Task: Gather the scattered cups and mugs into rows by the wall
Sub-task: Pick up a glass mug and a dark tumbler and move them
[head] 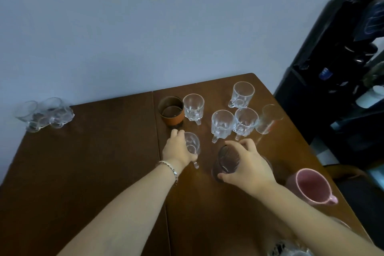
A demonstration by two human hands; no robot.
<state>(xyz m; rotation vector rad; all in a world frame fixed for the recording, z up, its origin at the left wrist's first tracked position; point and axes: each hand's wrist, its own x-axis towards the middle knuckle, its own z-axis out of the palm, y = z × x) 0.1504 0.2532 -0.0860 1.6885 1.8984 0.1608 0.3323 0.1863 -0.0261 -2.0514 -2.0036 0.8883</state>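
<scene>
Head view: left hand [178, 150] clamped round a clear glass mug [192, 145] mid-table, right hand [248, 167] closed on a dark tumbler [226, 161] beside it, both upright; wall edge of the table [104, 162] lies straight ahead, beyond the brown cup [171, 111].

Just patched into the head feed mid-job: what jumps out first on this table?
Both hands are on glassware at the table's middle: the left hand grips a clear glass mug, the right hand a dark tinted glass. Beyond them a cluster of clear mugs and a brown-sleeved cup stands near the wall; a pink mug sits alone at the right edge.
</scene>
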